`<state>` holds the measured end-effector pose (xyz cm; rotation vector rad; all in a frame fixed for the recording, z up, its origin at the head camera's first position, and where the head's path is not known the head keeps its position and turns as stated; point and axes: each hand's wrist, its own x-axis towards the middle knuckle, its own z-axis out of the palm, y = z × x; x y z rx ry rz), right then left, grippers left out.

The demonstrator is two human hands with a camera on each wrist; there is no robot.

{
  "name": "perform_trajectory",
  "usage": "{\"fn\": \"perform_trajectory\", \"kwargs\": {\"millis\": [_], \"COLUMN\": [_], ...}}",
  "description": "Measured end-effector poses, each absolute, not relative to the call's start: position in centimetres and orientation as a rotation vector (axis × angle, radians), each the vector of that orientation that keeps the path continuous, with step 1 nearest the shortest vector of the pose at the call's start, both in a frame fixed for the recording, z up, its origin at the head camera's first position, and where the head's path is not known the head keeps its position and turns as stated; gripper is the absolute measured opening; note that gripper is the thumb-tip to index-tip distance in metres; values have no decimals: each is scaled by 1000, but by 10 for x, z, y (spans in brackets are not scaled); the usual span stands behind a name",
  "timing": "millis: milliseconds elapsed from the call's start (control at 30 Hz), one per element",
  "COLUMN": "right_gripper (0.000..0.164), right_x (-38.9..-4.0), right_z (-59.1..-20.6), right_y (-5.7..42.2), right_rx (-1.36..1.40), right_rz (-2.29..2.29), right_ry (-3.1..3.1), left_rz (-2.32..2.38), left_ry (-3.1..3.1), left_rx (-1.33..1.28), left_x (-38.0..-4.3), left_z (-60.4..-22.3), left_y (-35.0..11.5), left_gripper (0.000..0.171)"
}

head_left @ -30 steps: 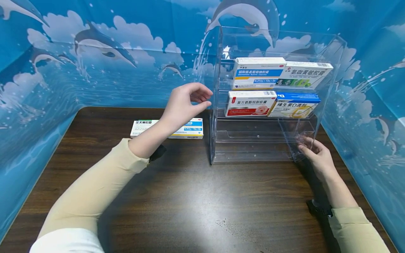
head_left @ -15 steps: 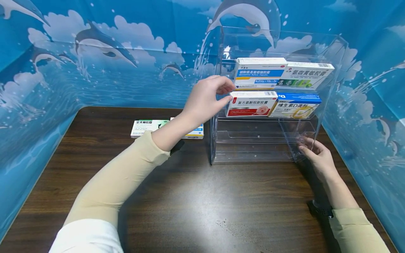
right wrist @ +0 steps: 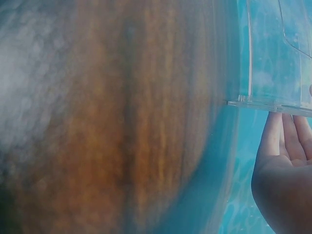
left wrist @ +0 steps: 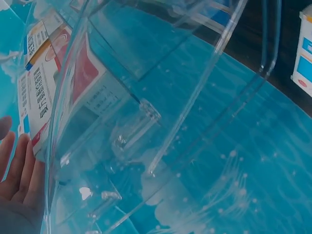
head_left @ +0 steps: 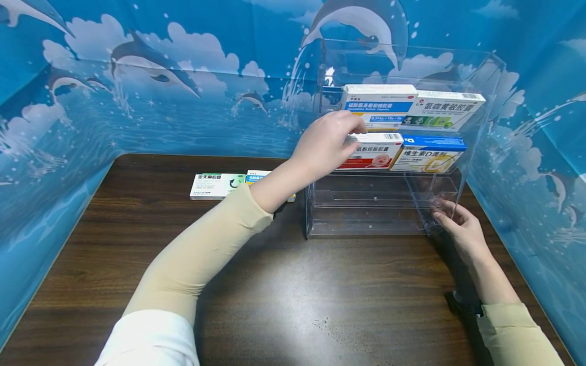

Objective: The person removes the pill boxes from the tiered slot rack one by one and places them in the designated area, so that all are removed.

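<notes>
A clear acrylic display rack [head_left: 375, 229] stands on the table, with medicine boxes on its two upper shelves. My left hand [head_left: 326, 142] is at the left end of a red-and-white medicine box [head_left: 377, 155] on the lower of these shelves. Its thumb and fingers are apart, with fingertips close to the box end in the left wrist view; whether they touch is unclear. My right hand [head_left: 460, 226] pinches the rack's right side panel near the bottom. In the right wrist view its fingers [right wrist: 273, 134] press against the panel from outside.
Beside the red box is a blue-and-yellow vitamin D box [head_left: 428, 155]. Above sit a blue-and-white box [head_left: 380, 107] and a green-and-white box [head_left: 441, 109]. Left of the rack, a white-and-green box [head_left: 212, 187] and another blue-and-white box [head_left: 256, 175] lie on the table [head_left: 293, 305].
My left hand has moved right, from beside the rack's left side to the red-and-white box. My right hand stays on the rack. The boxes have not moved.
</notes>
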<state>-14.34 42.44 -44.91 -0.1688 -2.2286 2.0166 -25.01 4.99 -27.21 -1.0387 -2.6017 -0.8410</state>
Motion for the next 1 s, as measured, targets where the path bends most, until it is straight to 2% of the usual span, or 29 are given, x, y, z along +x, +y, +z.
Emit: {"fn": "perform_trajectory", "kwargs": {"millis": [1000], "right_gripper": [35], "right_x": [-144], "right_z": [-451], "right_y": [424], "right_rx": [-128], "right_rz": [2082], "right_ry": [-2163], "left_rz": [-671], "left_ry": [-2741], "left_rx": [-978], "left_x": [-260], "left_z": [-273], "left_y": [70], "left_gripper": [32]}}
